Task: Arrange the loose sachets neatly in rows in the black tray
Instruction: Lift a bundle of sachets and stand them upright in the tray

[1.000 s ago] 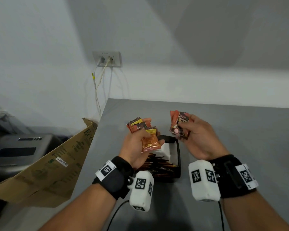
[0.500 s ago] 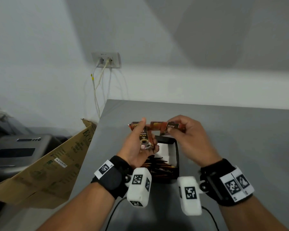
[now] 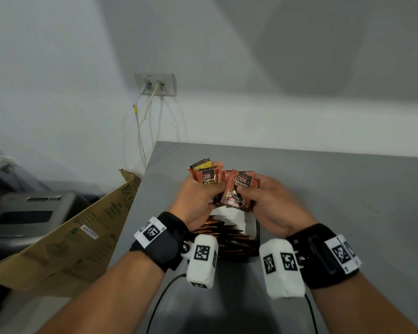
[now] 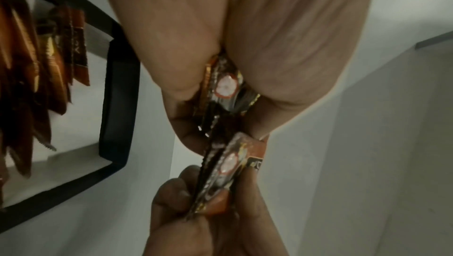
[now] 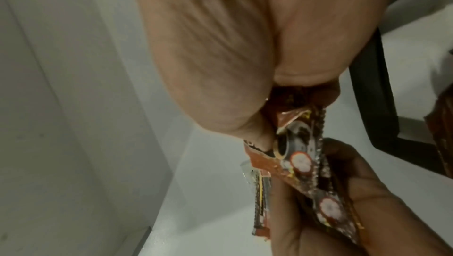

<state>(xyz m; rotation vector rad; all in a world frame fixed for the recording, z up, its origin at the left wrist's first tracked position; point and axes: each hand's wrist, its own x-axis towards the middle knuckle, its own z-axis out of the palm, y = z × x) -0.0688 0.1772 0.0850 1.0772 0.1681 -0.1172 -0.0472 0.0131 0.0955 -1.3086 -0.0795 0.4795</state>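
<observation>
The grey, smooth tabletop (image 3: 336,189) spreads out in front of me, its far left corner close to the white wall. A brown corrugated cardboard box (image 3: 65,239) leans at its left edge, and a white wall socket (image 3: 155,84) with two pale cables plugged into it sits on the wall above that corner.

On the tabletop, just below my hands, lies the black rectangular tray (image 3: 256,237) with a white floor. Its near part is packed with orange-brown foil sachets standing on edge in a row (image 3: 225,239); the far part shows bare white floor. From the left wrist view the same row (image 4: 32,78) fills the tray (image 4: 117,93) up to that bare patch.

My left hand (image 3: 196,201) holds a fanned bunch of orange and black sachets (image 3: 206,177) upright above the far end of the tray, thumb across their fronts and fingers curled behind. My right hand (image 3: 270,203) pinches another small bunch of the same sachets (image 3: 239,191) between thumb and fingers, just beside and touching the left bunch. Both bunches are held in the air, clear of the tray and of the sachets inside it. My grip is closed on sachets on both sides.
</observation>
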